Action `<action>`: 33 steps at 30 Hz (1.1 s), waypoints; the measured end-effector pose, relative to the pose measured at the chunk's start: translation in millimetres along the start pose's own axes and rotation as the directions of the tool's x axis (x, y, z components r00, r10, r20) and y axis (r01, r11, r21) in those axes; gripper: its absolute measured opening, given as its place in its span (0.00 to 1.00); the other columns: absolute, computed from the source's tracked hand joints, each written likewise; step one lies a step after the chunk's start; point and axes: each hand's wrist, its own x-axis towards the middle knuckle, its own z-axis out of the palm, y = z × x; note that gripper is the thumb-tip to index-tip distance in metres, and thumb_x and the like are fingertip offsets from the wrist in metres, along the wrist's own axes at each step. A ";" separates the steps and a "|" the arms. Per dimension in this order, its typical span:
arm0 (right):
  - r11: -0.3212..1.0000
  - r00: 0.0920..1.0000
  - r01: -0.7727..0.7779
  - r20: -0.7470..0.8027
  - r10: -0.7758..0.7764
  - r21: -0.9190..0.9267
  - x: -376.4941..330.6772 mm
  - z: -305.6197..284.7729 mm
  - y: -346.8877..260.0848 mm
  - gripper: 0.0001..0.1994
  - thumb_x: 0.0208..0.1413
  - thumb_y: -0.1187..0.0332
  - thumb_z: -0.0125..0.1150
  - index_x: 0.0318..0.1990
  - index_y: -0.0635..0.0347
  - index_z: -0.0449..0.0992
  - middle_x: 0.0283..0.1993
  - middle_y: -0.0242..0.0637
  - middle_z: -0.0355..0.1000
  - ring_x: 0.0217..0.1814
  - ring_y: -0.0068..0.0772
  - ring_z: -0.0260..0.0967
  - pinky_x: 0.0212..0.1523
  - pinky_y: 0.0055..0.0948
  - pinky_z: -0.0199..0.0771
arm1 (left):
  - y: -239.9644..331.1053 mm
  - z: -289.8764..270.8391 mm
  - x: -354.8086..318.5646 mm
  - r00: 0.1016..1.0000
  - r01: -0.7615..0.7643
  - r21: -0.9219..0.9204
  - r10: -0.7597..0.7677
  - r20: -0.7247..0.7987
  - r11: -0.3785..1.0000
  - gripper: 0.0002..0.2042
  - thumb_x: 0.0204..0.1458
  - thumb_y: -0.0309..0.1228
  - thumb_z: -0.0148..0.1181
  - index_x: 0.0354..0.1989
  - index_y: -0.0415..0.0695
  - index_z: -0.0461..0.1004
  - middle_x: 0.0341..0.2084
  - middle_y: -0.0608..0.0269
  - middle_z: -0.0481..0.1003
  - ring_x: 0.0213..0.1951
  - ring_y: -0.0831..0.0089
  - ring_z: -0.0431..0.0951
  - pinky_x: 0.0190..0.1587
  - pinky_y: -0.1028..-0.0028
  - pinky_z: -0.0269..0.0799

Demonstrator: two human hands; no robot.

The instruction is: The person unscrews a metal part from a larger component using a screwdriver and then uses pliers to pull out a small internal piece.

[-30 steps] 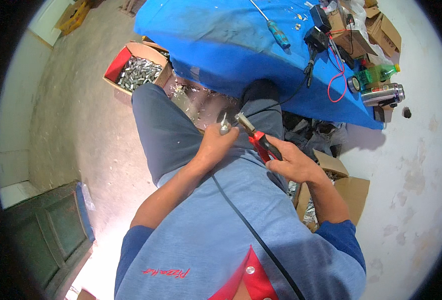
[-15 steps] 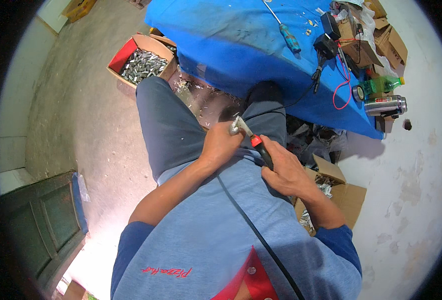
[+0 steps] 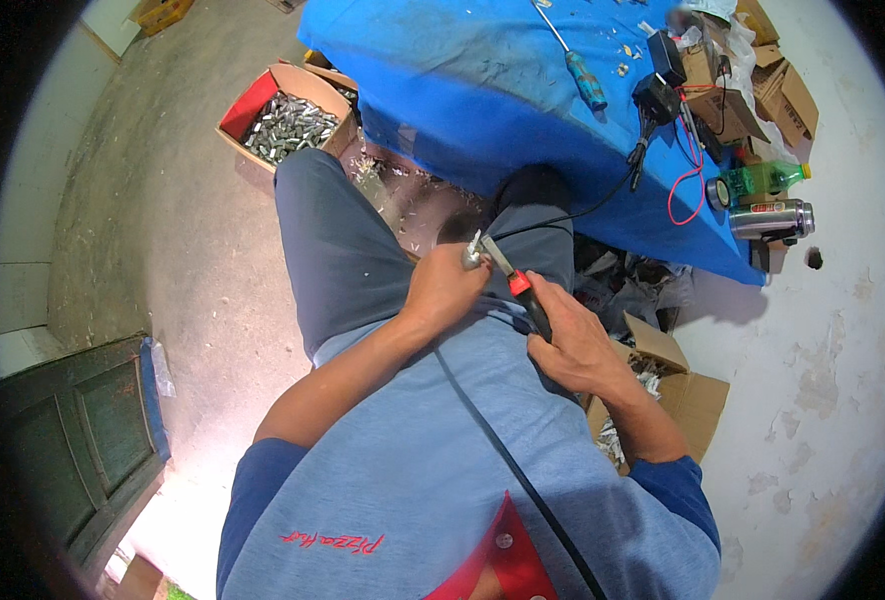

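My left hand, in front of my lap, is closed around a small silvery metal piece whose pale narrow tip points up. My right hand grips a flat-bladed tool by its black handle. The tool has a red collar and a flat grey metal blade, and I cannot tell whether it is a knife or a file. Its blade end lies just right of the metal piece, seemingly a little apart from it. The fingers of my left hand hide the lower part of the piece.
Ahead stands a table under a blue cloth, with a screwdriver, black power adapters, a green bottle and a steel flask. An open box of metal pieces stands left of my knee. A cardboard box sits at my right.
The blade end has shifted slightly right and down, off the tip of the metal piece. My left hand has barely moved and still holds the piece.
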 end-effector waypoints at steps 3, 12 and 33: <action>1.000 1.000 0.002 -0.002 -0.002 -0.009 -0.8 2.9 2.2 0.35 0.50 0.69 0.53 0.66 0.74 0.53 0.62 0.60 0.61 0.63 0.59 0.61 0.63 0.43 0.62 | 3.1 -1.9 -0.9 1.000 0.015 -0.014 -0.015 0.013 1.000 0.11 0.51 0.35 0.58 0.32 0.39 0.79 0.26 0.41 0.77 0.32 0.44 0.78 0.35 0.55 0.71; 0.990 0.997 0.030 -0.066 -0.039 -0.137 -1.4 5.2 1.9 0.35 0.48 0.69 0.55 0.66 0.74 0.54 0.62 0.59 0.60 0.62 0.59 0.61 0.61 0.45 0.65 | 2.2 0.8 0.2 1.000 -0.003 0.030 0.002 0.020 1.000 0.10 0.49 0.33 0.59 0.34 0.39 0.80 0.25 0.42 0.78 0.32 0.47 0.79 0.36 0.57 0.72; 0.994 0.994 0.101 -0.040 -0.103 -0.048 5.5 -4.0 39.6 0.28 0.45 0.72 0.57 0.58 0.66 0.62 0.46 0.54 0.66 0.51 0.58 0.66 0.53 0.43 0.68 | -6.6 3.5 5.0 0.963 0.135 -0.143 -0.095 0.254 0.981 0.15 0.51 0.37 0.59 0.31 0.33 0.77 0.21 0.63 0.73 0.25 0.75 0.70 0.30 0.69 0.67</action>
